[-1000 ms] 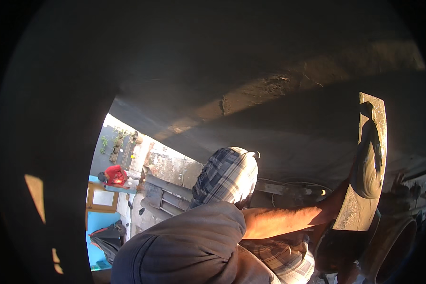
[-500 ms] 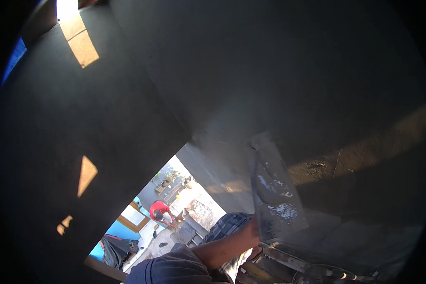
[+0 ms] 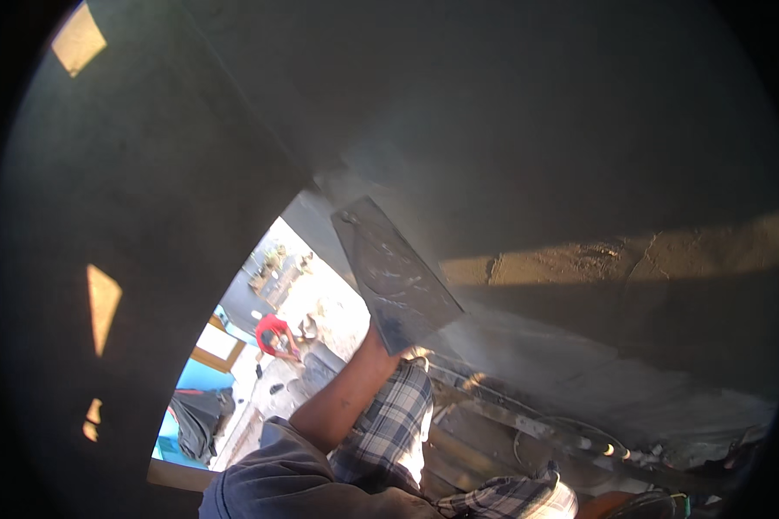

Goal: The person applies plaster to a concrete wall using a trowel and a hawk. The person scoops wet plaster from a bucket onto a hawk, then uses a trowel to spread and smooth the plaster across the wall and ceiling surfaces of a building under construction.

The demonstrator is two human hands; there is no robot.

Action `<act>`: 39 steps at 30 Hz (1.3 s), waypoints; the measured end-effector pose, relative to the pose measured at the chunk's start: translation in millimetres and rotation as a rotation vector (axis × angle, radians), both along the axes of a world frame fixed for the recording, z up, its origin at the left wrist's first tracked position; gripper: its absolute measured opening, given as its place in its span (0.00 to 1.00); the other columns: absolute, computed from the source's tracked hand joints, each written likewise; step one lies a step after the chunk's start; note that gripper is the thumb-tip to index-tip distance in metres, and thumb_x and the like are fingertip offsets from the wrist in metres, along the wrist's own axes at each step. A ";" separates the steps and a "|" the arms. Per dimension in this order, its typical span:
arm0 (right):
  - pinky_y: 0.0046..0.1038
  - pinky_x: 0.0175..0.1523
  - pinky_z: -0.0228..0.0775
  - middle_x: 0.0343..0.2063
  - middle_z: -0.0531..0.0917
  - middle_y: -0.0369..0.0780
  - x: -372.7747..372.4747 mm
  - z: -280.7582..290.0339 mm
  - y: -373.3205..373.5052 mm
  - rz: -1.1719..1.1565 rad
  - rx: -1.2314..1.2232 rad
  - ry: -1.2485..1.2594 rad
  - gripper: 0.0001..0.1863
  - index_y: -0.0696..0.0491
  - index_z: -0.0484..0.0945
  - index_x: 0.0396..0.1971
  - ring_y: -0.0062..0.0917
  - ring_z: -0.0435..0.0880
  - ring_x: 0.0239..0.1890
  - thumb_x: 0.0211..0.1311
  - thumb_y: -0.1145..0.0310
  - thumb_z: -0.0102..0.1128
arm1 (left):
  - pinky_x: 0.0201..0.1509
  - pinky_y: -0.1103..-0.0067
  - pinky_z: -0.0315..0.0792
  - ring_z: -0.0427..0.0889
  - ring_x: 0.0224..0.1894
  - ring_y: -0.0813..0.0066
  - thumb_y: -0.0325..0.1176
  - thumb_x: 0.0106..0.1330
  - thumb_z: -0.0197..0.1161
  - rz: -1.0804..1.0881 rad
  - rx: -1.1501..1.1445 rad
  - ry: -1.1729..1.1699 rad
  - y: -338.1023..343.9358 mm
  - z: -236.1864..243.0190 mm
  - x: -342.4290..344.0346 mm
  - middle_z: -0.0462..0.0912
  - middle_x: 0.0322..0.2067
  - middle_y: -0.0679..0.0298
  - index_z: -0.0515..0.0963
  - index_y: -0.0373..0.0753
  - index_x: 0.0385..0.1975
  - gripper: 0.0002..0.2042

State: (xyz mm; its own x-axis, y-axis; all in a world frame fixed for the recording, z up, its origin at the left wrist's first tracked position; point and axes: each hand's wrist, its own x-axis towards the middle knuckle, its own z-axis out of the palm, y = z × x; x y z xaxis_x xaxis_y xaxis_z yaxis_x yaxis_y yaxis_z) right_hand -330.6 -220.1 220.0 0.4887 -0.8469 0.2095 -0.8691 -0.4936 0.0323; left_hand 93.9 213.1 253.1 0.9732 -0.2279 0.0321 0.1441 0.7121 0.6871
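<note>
Board [image 3: 398, 277], smeared grey, hides most of your left hand [image 3: 381, 342], so I cannot tell its grip; your right hand is unseen.

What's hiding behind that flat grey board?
The forearm reaches the lower end of the grey board and goes behind it. Bright ground shows past its left edge, grey wall past its right. The hand can't be made out: the board covers that spot.
</note>
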 end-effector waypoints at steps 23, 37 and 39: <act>0.39 0.50 0.79 0.41 0.88 0.47 255.5 77.3 227.9 0.686 0.168 -0.069 0.19 0.58 0.84 0.47 0.41 0.87 0.43 0.72 0.56 0.61 | 0.57 0.63 0.78 0.79 0.55 0.66 0.69 0.73 0.41 0.388 -0.490 0.286 128.1 -325.5 137.3 0.79 0.53 0.59 0.68 0.40 0.64 0.37; 0.43 0.53 0.77 0.46 0.81 0.49 458.3 -26.4 420.6 1.470 0.472 0.152 0.19 0.59 0.76 0.54 0.46 0.82 0.48 0.64 0.71 0.63 | 0.50 0.69 0.81 0.84 0.44 0.67 0.58 0.79 0.44 0.395 -0.149 0.475 126.9 -272.9 208.5 0.78 0.46 0.56 0.64 0.38 0.56 0.26; 0.43 0.56 0.77 0.50 0.79 0.51 503.9 -63.8 450.6 1.579 0.340 0.103 0.22 0.61 0.72 0.58 0.47 0.81 0.51 0.65 0.74 0.60 | 0.48 0.70 0.81 0.84 0.43 0.66 0.57 0.79 0.44 0.368 -0.126 0.469 140.7 -274.7 208.0 0.79 0.46 0.55 0.65 0.37 0.56 0.26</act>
State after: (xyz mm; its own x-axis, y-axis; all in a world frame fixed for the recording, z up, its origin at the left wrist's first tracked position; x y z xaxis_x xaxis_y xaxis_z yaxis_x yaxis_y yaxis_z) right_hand 173.3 230.5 156.2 0.8709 0.4898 0.0403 0.4846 -0.8421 -0.2368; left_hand 302.0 353.8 -21.5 0.9040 0.1042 -0.4146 0.1399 0.8443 0.5173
